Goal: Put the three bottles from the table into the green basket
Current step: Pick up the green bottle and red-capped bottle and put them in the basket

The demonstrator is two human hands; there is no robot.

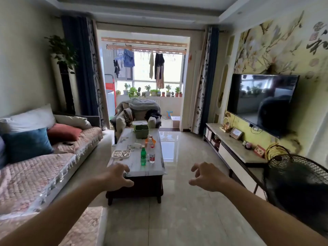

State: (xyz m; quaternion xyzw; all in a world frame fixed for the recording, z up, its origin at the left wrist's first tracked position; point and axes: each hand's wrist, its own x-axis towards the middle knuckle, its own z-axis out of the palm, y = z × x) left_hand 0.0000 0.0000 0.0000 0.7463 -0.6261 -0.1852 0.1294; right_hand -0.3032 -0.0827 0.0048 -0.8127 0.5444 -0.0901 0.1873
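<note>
Both hands are empty: the left hand (116, 176) and the right hand (206, 178) reach forward with fingers spread and loosely curled, short of the coffee table (136, 162). On that table, near its front edge, the green bottle (143, 156) stands upright with a clear bottle (152, 155) just beside it; a third bottle (150, 142) stands behind them. The green basket (141, 131) sits at the table's far end. The bottles look light, smooth and probably slippery; a grasp around the middle of the body seems safest.
</note>
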